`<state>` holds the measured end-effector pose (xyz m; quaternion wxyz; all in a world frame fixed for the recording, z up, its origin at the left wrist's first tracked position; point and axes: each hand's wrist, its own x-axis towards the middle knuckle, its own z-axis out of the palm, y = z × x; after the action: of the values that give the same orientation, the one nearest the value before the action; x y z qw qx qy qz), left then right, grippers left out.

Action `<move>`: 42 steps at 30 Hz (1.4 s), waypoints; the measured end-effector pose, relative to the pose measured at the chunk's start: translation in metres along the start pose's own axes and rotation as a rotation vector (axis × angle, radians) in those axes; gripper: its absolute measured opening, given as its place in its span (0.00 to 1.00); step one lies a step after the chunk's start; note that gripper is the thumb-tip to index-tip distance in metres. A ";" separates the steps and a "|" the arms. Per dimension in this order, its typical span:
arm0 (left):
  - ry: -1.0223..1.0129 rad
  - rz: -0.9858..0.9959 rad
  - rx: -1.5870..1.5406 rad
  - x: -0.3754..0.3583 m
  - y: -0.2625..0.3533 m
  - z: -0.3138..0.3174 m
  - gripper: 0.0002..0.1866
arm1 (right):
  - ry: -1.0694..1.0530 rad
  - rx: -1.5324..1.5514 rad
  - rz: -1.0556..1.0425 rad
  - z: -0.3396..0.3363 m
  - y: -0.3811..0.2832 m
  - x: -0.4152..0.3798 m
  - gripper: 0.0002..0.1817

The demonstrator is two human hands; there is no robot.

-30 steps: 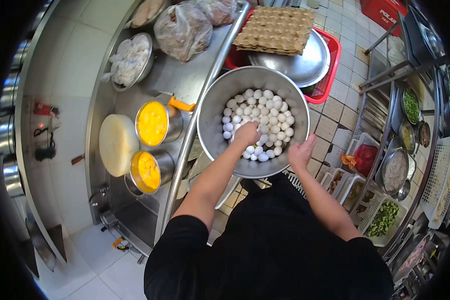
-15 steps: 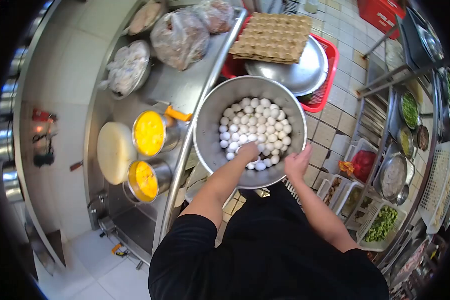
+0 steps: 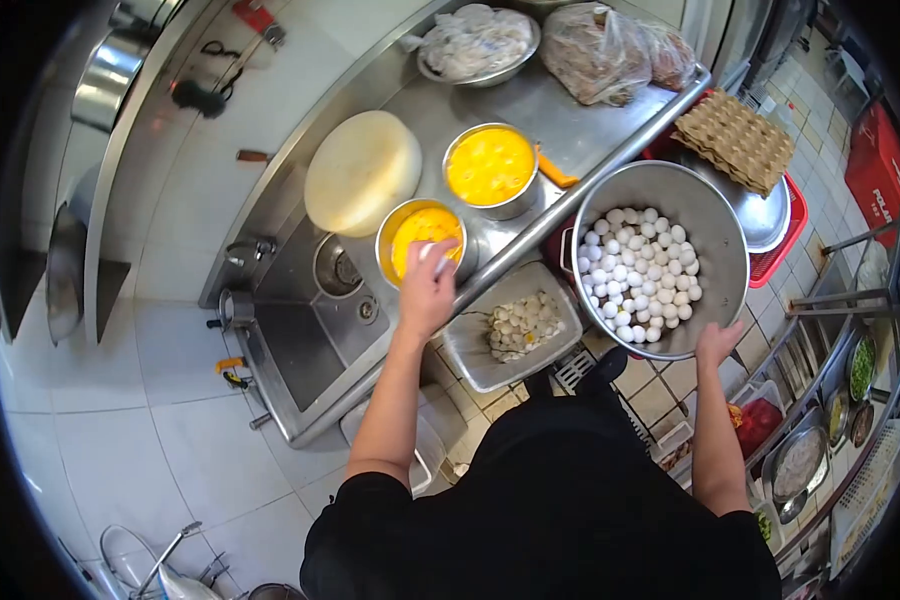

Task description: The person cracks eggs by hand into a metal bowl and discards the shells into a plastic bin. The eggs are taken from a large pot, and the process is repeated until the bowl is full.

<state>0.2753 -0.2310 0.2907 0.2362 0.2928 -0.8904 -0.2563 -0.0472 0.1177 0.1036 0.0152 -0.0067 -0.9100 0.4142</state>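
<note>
My left hand (image 3: 428,298) is closed round a white egg (image 3: 436,260), at the near rim of a metal pot of beaten or broken yolks (image 3: 423,230). A second pot of bright yellow yolks (image 3: 490,166) stands just behind it. With fingers at its outer wall and rim, my right hand (image 3: 718,343) grips a large stockpot (image 3: 712,230). Many whole white eggs (image 3: 638,270) lie inside the stockpot. Between the stockpot and the counter, a plastic bin (image 3: 470,352) holds cracked eggshells (image 3: 522,325).
On the steel counter (image 3: 400,95) are a round white chopping board (image 3: 363,172), an orange-handled tool (image 3: 557,172) and bagged food (image 3: 600,55). A sink (image 3: 315,345) lies left. Cardboard egg trays (image 3: 735,140) rest over a red basket (image 3: 792,235) behind the stockpot.
My left hand has come out of the stockpot with an egg and moved left to the nearer yolk pot. My right hand stays at the stockpot. The view has turned left.
</note>
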 end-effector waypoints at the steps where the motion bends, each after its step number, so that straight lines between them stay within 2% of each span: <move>1: 0.139 -0.057 0.134 -0.012 -0.013 -0.011 0.12 | 0.001 -0.013 0.009 0.000 -0.001 0.002 0.29; 2: 0.278 -0.113 0.266 -0.022 -0.024 -0.016 0.10 | 0.005 -0.026 0.018 -0.001 -0.004 0.002 0.29; 3: 0.287 -0.117 0.262 -0.034 -0.044 -0.012 0.10 | -0.024 -0.038 0.029 -0.005 -0.011 0.001 0.30; 5: 0.183 -0.256 0.277 -0.057 -0.084 0.001 0.07 | 0.006 -0.065 0.006 -0.002 -0.008 0.004 0.31; 6: 0.187 -0.261 0.276 -0.060 -0.083 -0.005 0.07 | 0.038 -0.092 -0.001 0.000 -0.004 0.005 0.32; 8: 0.343 -0.195 0.220 -0.054 -0.081 -0.012 0.06 | 0.049 -0.110 -0.012 0.005 0.002 0.012 0.33; 9: 0.447 -0.090 0.181 -0.046 -0.083 -0.018 0.06 | 0.050 -0.133 -0.017 0.004 0.005 0.014 0.34; 12: 0.450 -0.074 0.026 -0.028 -0.080 -0.030 0.07 | 0.009 -0.160 0.044 0.003 0.004 0.017 0.34; 14: 0.418 -0.062 0.013 -0.018 -0.090 -0.028 0.08 | 0.017 -0.167 0.034 0.001 0.000 0.015 0.32; 16: 0.259 -0.053 0.058 -0.008 -0.100 -0.026 0.10 | 0.027 -0.175 0.027 -0.002 -0.008 0.012 0.31; 18: 0.189 -0.068 0.045 -0.001 -0.104 -0.028 0.11 | -0.030 -0.123 0.086 -0.005 -0.014 0.011 0.29; 22: 0.038 -0.032 0.041 0.013 -0.120 -0.027 0.14 | 0.039 -0.128 0.053 0.000 -0.007 0.011 0.27; 26: -0.071 -0.056 0.127 0.025 -0.108 -0.039 0.17 | 0.012 -0.124 0.046 0.003 -0.002 0.015 0.29; 28: -0.127 -0.065 0.175 0.034 -0.093 -0.049 0.22 | 0.011 -0.125 0.038 0.003 0.002 0.014 0.30; 30: -0.152 -0.056 0.207 0.041 -0.088 -0.052 0.24 | 0.020 -0.029 0.013 0.003 0.001 0.011 0.31; 32: -0.172 -0.054 0.238 0.042 -0.079 -0.058 0.26 | 0.025 -0.059 0.018 0.001 -0.001 0.007 0.31; 35: -0.087 -0.001 0.357 0.051 -0.058 -0.069 0.26 | 0.007 -0.068 0.037 -0.003 -0.012 0.006 0.31; 37: 0.033 -0.010 0.303 0.052 -0.047 -0.074 0.27 | -0.032 -0.057 0.059 -0.003 -0.009 0.004 0.31; 38: 0.031 -0.020 0.309 0.050 -0.049 -0.073 0.27 | -0.009 -0.065 0.032 -0.001 -0.006 0.005 0.31; 40: 0.107 0.051 0.290 0.046 -0.055 -0.065 0.26 | 0.003 -0.076 0.003 0.002 -0.001 0.006 0.31; 41: 0.104 0.051 0.293 0.045 -0.047 -0.061 0.26 | 0.006 -0.075 0.008 0.004 0.000 0.007 0.32; 42: 0.185 0.120 0.247 0.038 -0.031 -0.054 0.25 | 0.013 -0.079 0.020 0.004 0.003 0.006 0.32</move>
<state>0.2911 -0.2938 0.3236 0.2944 0.2885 -0.9054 -0.1021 -0.0535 0.1170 0.0994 0.0166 -0.0191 -0.9254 0.3782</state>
